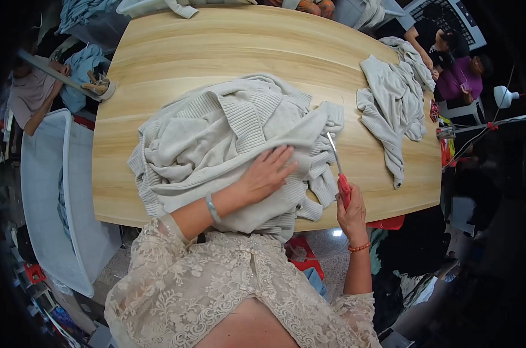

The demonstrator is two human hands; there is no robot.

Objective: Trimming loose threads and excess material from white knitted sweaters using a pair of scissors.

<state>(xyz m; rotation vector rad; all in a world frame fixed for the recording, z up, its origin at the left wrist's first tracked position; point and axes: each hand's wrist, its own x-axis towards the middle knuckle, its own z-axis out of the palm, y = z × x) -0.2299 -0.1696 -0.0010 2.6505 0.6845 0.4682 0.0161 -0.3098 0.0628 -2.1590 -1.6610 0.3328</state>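
Observation:
A heap of light grey knitted sweaters (pixel 199 139) with ribbed bands lies in front of me on the wooden table. My left hand (pixel 268 174) rests on the heap, palm down, fingers stretched out and holding nothing. To the right of the heap, my right hand (pixel 351 211) is closed round the red handle of a pair of scissors (pixel 337 159). Their metal blades point away from me and come close to a sleeve cuff at the heap's right edge; whether they touch it I cannot tell.
More grey knitwear (pixel 393 95) lies at the table's right side. A white plastic tub (pixel 48 191) stands off the left edge, beside a seated person (pixel 36 95). Further people sit beyond the right corner, near a white lamp (pixel 505 97). A red stool (pixel 303 255) is below the near edge.

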